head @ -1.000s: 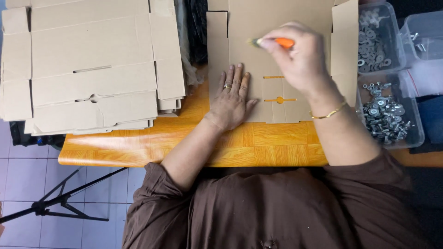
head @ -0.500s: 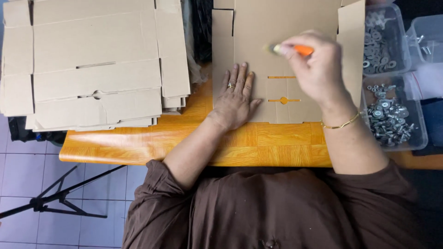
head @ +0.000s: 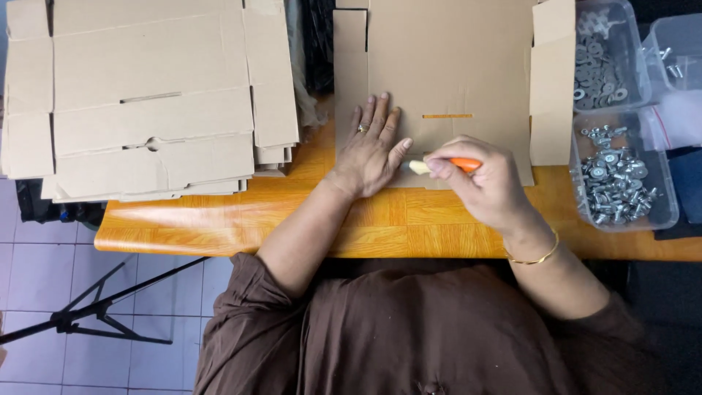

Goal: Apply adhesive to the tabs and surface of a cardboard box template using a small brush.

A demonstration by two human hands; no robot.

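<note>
A flat, unfolded cardboard box blank point(head: 453, 66) lies on the orange wooden table point(head: 292, 219) in front of me. My left hand point(head: 369, 146) presses flat on its near left part, fingers spread, a ring on one finger. My right hand point(head: 486, 183) grips an orange-handled tool point(head: 442, 166) with a pale tip, held low over the blank's near edge, its tip pointing left toward my left thumb. A short slot point(head: 447, 115) shows in the cardboard just above my right hand.
A stack of flat cardboard blanks point(head: 146, 102) fills the table's left side. Clear plastic bins of metal bolts and washers point(head: 618, 175) point(head: 603, 55) stand at the right. A black tripod leg point(head: 102, 307) crosses the tiled floor at lower left.
My right hand has drawn the tool from the far part of the blank down to its near edge. The lower slot is now covered by that hand. My left hand stays pressed down.
</note>
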